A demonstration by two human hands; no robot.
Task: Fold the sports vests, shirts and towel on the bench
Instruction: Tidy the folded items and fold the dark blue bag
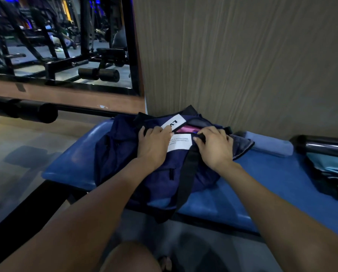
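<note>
Blue padded surface (pixel 70 167) runs across the middle of the frame, with a navy duffel bag (pixel 125 154) sitting dead center on it. Stack of folded clothes (pixel 327 169) at the right edge, rolled light-blue towel (pixel 270 144) just left of that. Both hands are on the bag's open top: left hand (pixel 154 142) grips the fabric edge, right hand (pixel 215 144) curls round the black strap (pixel 187 173). Something pink (pixel 185 128) peeks out inside.

We are in a gym. A wall mirror (pixel 62 46) reflects black weight machines (pixel 52 36) and a padded roller (pixel 98 74). We sit at a blue padded bench (pixel 70 163) against a wood-grain wall (pixel 242 65), with a navy sports bag (pixel 136 173) and a rolled towel (pixel 270 145) on it.
</note>
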